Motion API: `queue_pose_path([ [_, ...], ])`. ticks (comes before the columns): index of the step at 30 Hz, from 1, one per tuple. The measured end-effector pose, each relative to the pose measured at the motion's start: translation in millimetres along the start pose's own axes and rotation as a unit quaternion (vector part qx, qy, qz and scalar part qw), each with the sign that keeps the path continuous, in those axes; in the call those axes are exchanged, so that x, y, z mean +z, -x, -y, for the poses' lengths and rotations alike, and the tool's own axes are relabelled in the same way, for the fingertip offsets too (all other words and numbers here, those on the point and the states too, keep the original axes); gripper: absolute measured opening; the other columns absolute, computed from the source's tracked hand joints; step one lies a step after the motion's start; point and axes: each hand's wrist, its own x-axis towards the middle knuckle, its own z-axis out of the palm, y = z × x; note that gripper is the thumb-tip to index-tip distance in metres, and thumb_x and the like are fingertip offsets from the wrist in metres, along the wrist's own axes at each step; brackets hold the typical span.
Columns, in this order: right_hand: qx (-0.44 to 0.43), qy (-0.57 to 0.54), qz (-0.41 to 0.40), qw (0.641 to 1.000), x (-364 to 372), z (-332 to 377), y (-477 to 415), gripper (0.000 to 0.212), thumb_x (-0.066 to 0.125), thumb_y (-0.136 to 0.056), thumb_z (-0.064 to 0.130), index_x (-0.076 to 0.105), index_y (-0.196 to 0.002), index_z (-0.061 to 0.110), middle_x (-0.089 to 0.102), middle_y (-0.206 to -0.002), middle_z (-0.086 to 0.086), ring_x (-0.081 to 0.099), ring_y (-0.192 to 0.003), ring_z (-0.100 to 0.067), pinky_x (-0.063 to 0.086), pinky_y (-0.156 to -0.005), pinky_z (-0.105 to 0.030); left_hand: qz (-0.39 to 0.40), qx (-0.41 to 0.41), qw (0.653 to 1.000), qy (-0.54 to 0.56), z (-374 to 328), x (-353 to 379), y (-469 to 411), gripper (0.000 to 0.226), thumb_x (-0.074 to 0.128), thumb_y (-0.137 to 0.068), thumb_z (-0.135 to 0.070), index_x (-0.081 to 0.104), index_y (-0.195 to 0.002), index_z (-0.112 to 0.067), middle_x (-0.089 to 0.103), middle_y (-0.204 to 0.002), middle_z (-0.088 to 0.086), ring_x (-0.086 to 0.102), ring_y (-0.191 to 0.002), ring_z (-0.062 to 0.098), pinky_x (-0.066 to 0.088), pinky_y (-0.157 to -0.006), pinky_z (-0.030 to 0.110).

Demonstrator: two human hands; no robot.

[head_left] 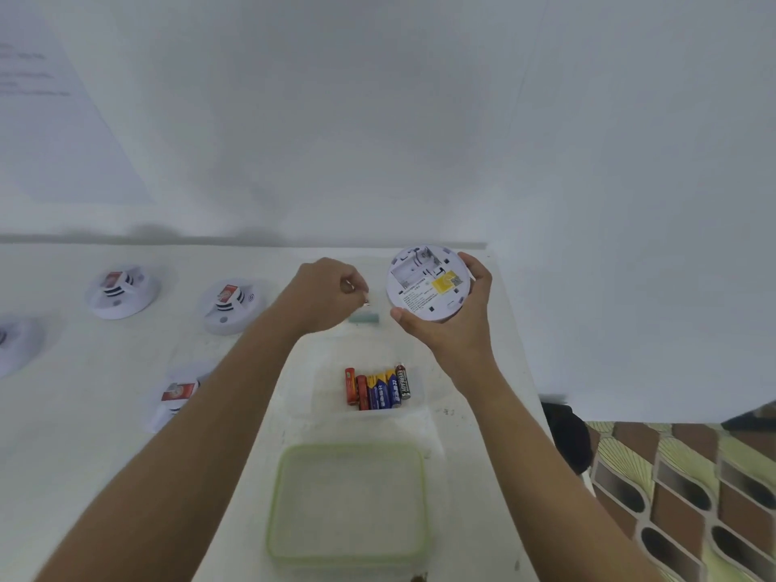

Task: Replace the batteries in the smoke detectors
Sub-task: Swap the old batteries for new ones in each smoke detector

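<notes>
My right hand [455,325] grips a round white smoke detector [428,283] by its rim, back side facing me. Its battery bay at the upper left looks empty, and a yellow label sits near the middle. My left hand [329,296] hovers just left of it with fingers curled, and a small dark tip like a battery end shows at the fingertips. A pale green battery [363,318] lies on the white table [105,371] right below that hand. Several batteries [378,388], red, blue and black, lie side by side in a clear container.
Other white smoke detectors stand to the left: one [124,294], another [231,306], one at the edge [17,342], one partly behind my left forearm [174,403]. A green-rimmed lid [348,506] lies near me. Table's right edge drops to tiled floor [680,497].
</notes>
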Motion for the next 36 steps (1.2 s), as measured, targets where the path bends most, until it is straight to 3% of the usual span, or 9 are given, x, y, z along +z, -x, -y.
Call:
queue_pose_path([
  [7, 0.002, 0.009, -0.022, 1.000, -5, -3, -13, 0.095, 0.088, -0.068, -0.007, 0.030, -0.141, 0.013, 0.048, -0.133, 0.009, 0.053, -0.121, 0.002, 0.055, -0.090, -0.024, 0.126, 0.021, 0.986, -0.107, 15, 18, -61, 0.015, 0.073, -0.085, -0.022, 0.076, -0.100, -0.022, 0.069, -0.093, -0.007, 0.062, -0.091, 0.011, 0.044, -0.079, 0.021],
  [10, 0.000, 0.018, -0.029, 0.999, -7, -5, -18, 0.094, 0.088, -0.068, -0.007, 0.030, -0.140, 0.014, 0.047, -0.132, 0.013, 0.053, -0.118, 0.007, 0.055, -0.091, -0.024, 0.151, -0.002, 0.982, -0.113, 17, 18, -74, 0.010, 0.074, -0.082, -0.020, 0.078, -0.090, -0.025, 0.069, -0.084, -0.016, 0.063, -0.086, 0.007, 0.045, -0.071, 0.019],
  [14, -0.002, 0.033, -0.031, 0.999, -10, -9, -21, 0.093, 0.088, -0.067, -0.008, 0.032, -0.138, 0.015, 0.048, -0.131, 0.012, 0.054, -0.117, 0.006, 0.053, -0.087, -0.019, 0.206, -0.008, 0.970, -0.133, 22, 18, -82, 0.015, 0.071, -0.083, -0.020, 0.079, -0.091, -0.030, 0.072, -0.090, -0.015, 0.064, -0.086, 0.009, 0.045, -0.063, 0.020],
  [18, -0.003, 0.048, -0.025, 0.999, -11, -12, -22, 0.093, 0.088, -0.067, -0.007, 0.032, -0.137, 0.017, 0.048, -0.131, 0.011, 0.053, -0.117, 0.007, 0.053, -0.090, -0.020, 0.209, 0.011, 0.969, -0.134, 24, 21, -82, 0.016, 0.068, -0.089, -0.027, 0.078, -0.101, -0.032, 0.070, -0.094, -0.015, 0.061, -0.095, 0.007, 0.045, -0.080, 0.022],
  [21, 0.000, 0.062, -0.025, 0.998, -11, -16, -22, 0.094, 0.090, -0.066, -0.005, 0.032, -0.136, 0.020, 0.047, -0.130, 0.012, 0.052, -0.117, 0.006, 0.053, -0.091, -0.020, 0.201, 0.025, 0.972, -0.121, 26, 22, -83, 0.014, 0.069, -0.086, -0.028, 0.079, -0.096, -0.030, 0.071, -0.092, -0.015, 0.062, -0.090, 0.007, 0.045, -0.073, 0.020],
  [27, 0.007, 0.067, -0.015, 0.998, -8, -20, -17, 0.095, 0.090, -0.066, -0.004, 0.032, -0.139, 0.017, 0.048, -0.129, 0.014, 0.053, -0.118, 0.004, 0.055, -0.095, -0.029, 0.133, 0.036, 0.990, 0.032, 30, 20, -75, 0.007, 0.077, -0.075, -0.023, 0.075, -0.079, -0.028, 0.066, -0.069, -0.005, 0.056, -0.058, 0.008, 0.046, -0.060, 0.025],
  [30, 0.008, 0.067, -0.014, 0.998, -8, -21, -16, 0.094, 0.089, -0.067, -0.005, 0.032, -0.138, 0.017, 0.048, -0.129, 0.015, 0.053, -0.117, 0.006, 0.055, -0.095, -0.028, 0.120, 0.042, 0.982, 0.142, 34, 16, -71, 0.010, 0.078, -0.078, -0.017, 0.074, -0.085, -0.024, 0.075, -0.087, 0.004, 0.070, -0.081, 0.025, 0.056, -0.078, 0.039],
  [33, 0.008, 0.062, -0.017, 0.998, -10, -22, -16, 0.094, 0.088, -0.067, -0.007, 0.031, -0.139, 0.015, 0.048, -0.129, 0.014, 0.053, -0.116, 0.007, 0.055, -0.093, -0.024, 0.095, 0.049, 0.966, 0.236, 36, 13, -68, 0.009, 0.074, -0.084, -0.007, 0.070, -0.091, -0.011, 0.076, -0.099, 0.006, 0.072, -0.094, 0.021, 0.055, -0.091, 0.040],
  [36, 0.010, 0.063, -0.018, 0.998, -11, -22, -16, 0.095, 0.089, -0.067, -0.006, 0.032, -0.139, 0.018, 0.048, -0.129, 0.015, 0.053, -0.116, 0.007, 0.054, -0.091, -0.023, 0.069, 0.057, 0.945, 0.314, 34, 10, -62, 0.013, 0.067, -0.089, -0.001, 0.061, -0.101, 0.000, 0.074, -0.098, 0.018, 0.072, -0.097, 0.020, 0.054, -0.091, 0.039],
])
